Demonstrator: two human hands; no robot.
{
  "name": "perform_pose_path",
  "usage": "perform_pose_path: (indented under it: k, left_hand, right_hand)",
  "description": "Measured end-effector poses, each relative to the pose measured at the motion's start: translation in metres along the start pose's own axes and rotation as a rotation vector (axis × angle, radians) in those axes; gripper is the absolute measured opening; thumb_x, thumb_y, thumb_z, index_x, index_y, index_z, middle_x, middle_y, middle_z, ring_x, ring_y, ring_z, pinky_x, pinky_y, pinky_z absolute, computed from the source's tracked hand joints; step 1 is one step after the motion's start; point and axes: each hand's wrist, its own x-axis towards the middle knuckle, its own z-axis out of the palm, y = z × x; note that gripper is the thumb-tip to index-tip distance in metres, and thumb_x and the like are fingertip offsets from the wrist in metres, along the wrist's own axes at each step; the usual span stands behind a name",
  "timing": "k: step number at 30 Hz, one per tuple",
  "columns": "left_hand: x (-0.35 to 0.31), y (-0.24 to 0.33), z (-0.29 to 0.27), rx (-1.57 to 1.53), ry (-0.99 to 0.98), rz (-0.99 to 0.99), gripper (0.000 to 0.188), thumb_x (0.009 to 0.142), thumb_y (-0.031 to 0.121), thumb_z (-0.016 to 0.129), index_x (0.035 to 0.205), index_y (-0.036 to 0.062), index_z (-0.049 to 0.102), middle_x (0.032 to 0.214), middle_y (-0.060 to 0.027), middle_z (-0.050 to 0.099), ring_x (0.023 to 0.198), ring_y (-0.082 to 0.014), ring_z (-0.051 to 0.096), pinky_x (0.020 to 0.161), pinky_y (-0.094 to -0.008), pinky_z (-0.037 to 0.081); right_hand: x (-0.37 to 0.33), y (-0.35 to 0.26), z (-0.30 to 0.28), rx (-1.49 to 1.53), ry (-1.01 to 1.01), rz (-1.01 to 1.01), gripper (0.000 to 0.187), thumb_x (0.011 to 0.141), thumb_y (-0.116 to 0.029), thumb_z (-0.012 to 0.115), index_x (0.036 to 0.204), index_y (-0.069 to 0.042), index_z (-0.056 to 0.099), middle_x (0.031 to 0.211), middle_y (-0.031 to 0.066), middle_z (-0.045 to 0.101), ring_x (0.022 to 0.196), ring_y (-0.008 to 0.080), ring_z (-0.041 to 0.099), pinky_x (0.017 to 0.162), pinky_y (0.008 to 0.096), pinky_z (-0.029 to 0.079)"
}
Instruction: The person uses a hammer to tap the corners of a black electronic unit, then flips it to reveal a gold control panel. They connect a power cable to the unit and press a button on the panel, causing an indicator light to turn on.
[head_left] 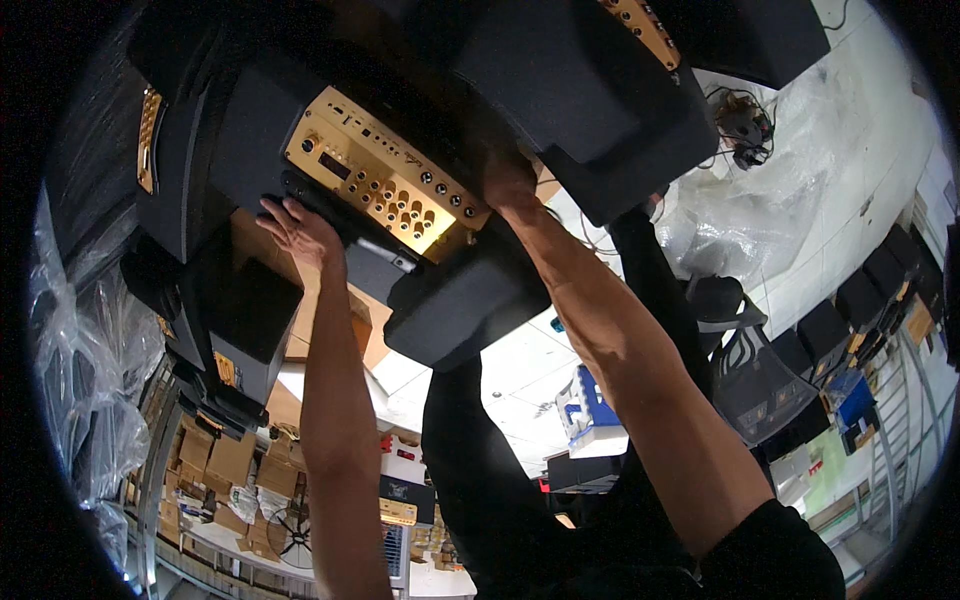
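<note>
In front of me is a black speaker box (470, 305) with a gold control panel (385, 175) covered in knobs and sockets. My left hand (300, 232) is at the panel's left side, beside a dark strip with a metallic part (388, 254). Its fingers are spread and appear to hold nothing. On the other side, my right hand (508, 178) reaches in by the panel's right end. Deep shadow hides its fingers, so I cannot tell whether it grips the box.
Another black speaker box (570, 90) stands close beyond my right hand. More speakers (240, 310) are stacked at left, near clear plastic wrap (90, 400). At right are crumpled plastic sheeting (760, 220), tangled cables (745, 125) and a mesh chair (755, 385). A blue-and-white crate (592, 415) sits behind my legs.
</note>
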Motion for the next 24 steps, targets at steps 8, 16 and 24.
perform_pose_path:
  k: [8, 16, 24]
  left_hand:
    - [-0.002, -0.021, 0.014, 0.145, 0.019, 0.055, 0.069, 0.099, 0.055, 0.015, 0.149, 0.009, 0.028, 0.154, -0.0229, 0.019, 0.142, -0.0372, 0.02, 0.114, -0.0486, 0.018]
    - [-0.005, 0.0, 0.005, 0.163, 0.029, 0.072, 0.073, 0.097, 0.06, 0.011, 0.15, 0.0118, 0.027, 0.153, -0.0208, 0.022, 0.142, -0.0357, 0.02, 0.114, -0.05, 0.021]
    - [-0.004, -0.005, 0.01, 0.171, 0.016, 0.003, 0.076, 0.096, 0.061, 0.011, 0.149, 0.0105, 0.028, 0.154, -0.0205, 0.022, 0.142, -0.0365, 0.02, 0.115, -0.0497, 0.02]
  right_hand:
    - [0.019, 0.017, -0.032, 0.378, -0.07, 0.076, 0.042, 0.094, -0.008, 0.049, 0.136, -0.006, 0.048, 0.138, 0.0172, 0.049, 0.127, 0.0308, 0.046, 0.108, 0.0428, 0.036]
    - [0.032, 0.056, 0.045, 2.541, -0.217, -0.084, 0.039, 0.094, -0.009, 0.05, 0.133, -0.004, 0.05, 0.121, 0.0162, 0.06, 0.103, 0.0212, 0.06, 0.088, 0.0331, 0.05]
    - [0.045, 0.114, 0.108, 4.138, -1.328, 1.469, 0.021, 0.092, -0.02, 0.051, 0.084, -0.008, 0.067, 0.07, 0.0006, 0.064, 0.054, 0.0098, 0.055, 0.052, 0.0275, 0.045]
